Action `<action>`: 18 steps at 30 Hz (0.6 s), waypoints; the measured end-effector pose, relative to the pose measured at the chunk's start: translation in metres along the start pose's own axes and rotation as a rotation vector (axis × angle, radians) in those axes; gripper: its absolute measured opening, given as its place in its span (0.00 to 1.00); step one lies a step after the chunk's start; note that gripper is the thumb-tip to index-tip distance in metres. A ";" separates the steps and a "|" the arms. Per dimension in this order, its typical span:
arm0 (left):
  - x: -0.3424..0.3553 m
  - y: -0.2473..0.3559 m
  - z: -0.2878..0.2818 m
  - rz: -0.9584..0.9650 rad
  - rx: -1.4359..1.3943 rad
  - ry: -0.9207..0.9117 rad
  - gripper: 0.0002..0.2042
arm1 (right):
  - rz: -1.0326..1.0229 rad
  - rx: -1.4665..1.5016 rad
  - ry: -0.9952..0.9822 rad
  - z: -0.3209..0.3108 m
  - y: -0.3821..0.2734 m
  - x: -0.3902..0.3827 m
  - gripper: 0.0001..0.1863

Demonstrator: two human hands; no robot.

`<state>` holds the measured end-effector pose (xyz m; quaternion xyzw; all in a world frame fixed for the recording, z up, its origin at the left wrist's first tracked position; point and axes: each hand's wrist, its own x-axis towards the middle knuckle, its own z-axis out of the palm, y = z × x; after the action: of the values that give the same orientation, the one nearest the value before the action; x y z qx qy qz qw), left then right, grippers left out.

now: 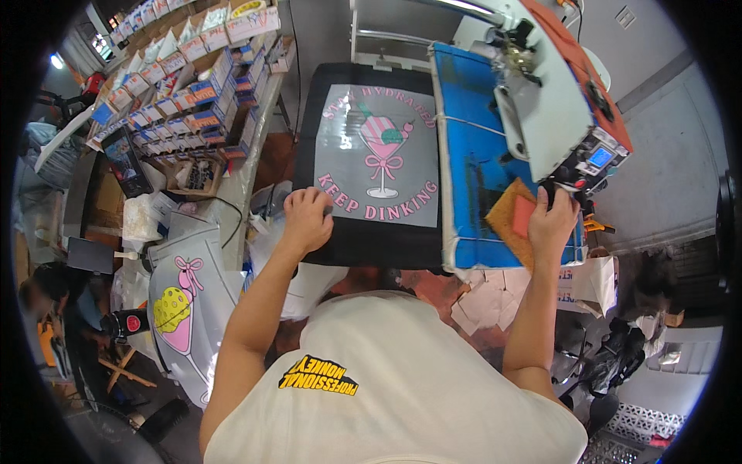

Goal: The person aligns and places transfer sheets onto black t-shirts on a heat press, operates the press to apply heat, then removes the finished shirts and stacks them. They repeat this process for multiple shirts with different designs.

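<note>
A black fabric piece (371,246), likely a garment, lies flat on the press bed. A clear transfer film (338,155) rests on it, bearing a pink drink-glass design with a bow and curved lettering. My left hand (308,220) is closed at the fabric's left edge, fingers curled and partly hidden. To the right, my right hand (553,220) is wrapped round a dark handle below the control box (597,158) of the heat press (556,100). Beside that hand, an orange pad (522,216) lies on the blue platen (471,170).
Stacked small boxes (182,97) fill a bench at the left. A grey sheet (189,301) with a similar printed design hangs below them. Paper pieces (487,301) lie under the blue platen. Another person (69,317) is at the far left. A black bag (618,352) sits at lower right.
</note>
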<state>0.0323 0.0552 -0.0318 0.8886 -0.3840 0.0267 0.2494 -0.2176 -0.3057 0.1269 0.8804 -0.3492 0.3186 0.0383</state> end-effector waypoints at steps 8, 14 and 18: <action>-0.045 -0.040 -0.032 -0.181 -0.239 0.418 0.08 | -0.180 0.312 0.241 -0.007 -0.101 0.002 0.62; -0.146 -0.080 -0.020 -0.454 -0.306 0.342 0.08 | -0.248 0.278 0.219 -0.001 -0.174 -0.002 0.60; -0.191 -0.057 -0.023 -0.566 -0.371 0.345 0.07 | -0.244 0.294 0.179 0.002 -0.211 -0.009 0.60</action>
<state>-0.0591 0.2264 -0.0810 0.8817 -0.0743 0.0359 0.4645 -0.0870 -0.1421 0.1526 0.8805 -0.1851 0.4359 -0.0213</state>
